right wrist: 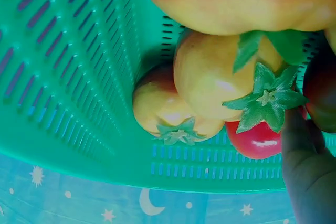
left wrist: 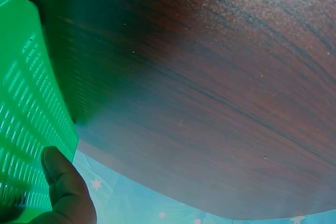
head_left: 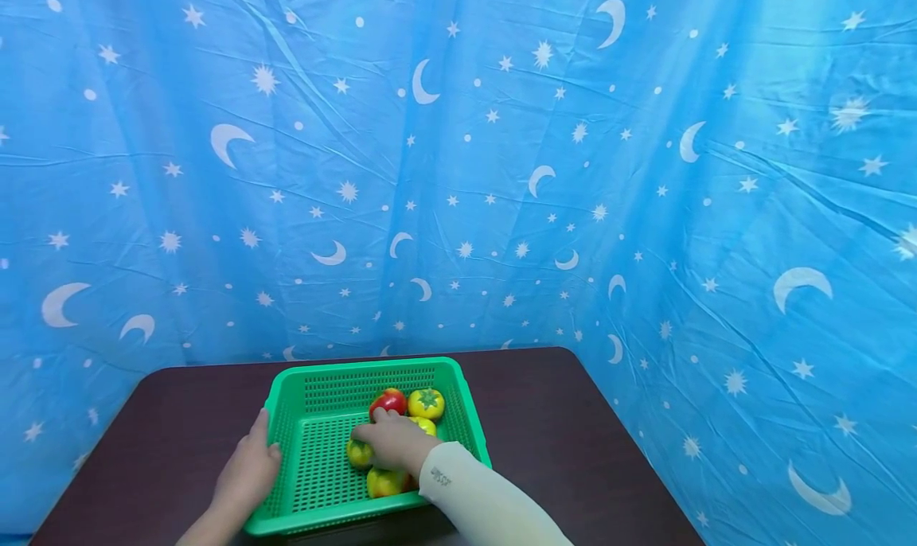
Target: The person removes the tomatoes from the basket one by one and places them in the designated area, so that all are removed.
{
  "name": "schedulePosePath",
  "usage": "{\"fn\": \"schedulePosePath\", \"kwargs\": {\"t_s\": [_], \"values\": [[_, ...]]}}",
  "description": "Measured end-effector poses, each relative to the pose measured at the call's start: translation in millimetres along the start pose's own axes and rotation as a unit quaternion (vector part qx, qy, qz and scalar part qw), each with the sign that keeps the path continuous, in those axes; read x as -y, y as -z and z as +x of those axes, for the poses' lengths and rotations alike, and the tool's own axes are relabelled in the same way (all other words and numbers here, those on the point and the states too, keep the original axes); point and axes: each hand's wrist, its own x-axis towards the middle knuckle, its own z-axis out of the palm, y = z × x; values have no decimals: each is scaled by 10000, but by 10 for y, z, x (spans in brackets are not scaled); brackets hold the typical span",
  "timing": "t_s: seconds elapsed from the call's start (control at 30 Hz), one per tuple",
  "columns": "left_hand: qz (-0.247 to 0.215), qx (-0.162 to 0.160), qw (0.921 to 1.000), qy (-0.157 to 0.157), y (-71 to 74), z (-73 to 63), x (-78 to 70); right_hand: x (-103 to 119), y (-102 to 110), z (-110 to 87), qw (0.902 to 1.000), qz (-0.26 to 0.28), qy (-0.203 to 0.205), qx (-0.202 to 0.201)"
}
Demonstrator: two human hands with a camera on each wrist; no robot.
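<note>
A green plastic basket (head_left: pixel 308 522) with slotted walls stands on the dark table. My left hand (head_left: pixel 247 466) grips its left wall near the rim; one finger lies along the outer slots in the left wrist view. Reaching into the right half, my right hand (head_left: pixel 394 442) curls its fingers over a yellow-green fruit (head_left: pixel 359 454). Around that hand lie a red fruit (head_left: pixel 390 400), a yellow tomato-like fruit (head_left: pixel 427 403) with a green star-shaped top, and a yellow-and-orange fruit (head_left: pixel 385 482). The right wrist view shows a finger (right wrist: pixel 302 166) beside another green-topped yellow fruit (right wrist: pixel 205 77).
The dark wood-grain table (head_left: pixel 559 450) extends on both sides of the basket. A blue curtain (head_left: pixel 458 172) with white moons and stars hangs behind the table and along its right side.
</note>
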Motion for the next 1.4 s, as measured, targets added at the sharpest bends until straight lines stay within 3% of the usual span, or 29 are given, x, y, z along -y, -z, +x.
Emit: {"fn": "schedulePosePath", "kwargs": {"t_s": [0.17,0.4,0.6,1.07,1.27,1.4], "values": [[2,15,10000,-2,-6,-12,-15,-1,-33,30,9997,91,-224,69],[-19,35,10000,13,-20,-6,-16,1,-44,61,9996,-255,25,-79],[12,-40,10000,-17,-29,8,-35,-20,86,48,9979,-384,309,-428],[53,-117,9999,-50,-18,2,-18,-411,638,4,9905,691,-48,-1191],[96,-124,9999,-67,-25,6,4,-677,763,-53,9814,946,-289,-1645],[74,-72,9999,-52,-15,3,16,-869,778,-70,9702,1407,-507,-1908]]}}
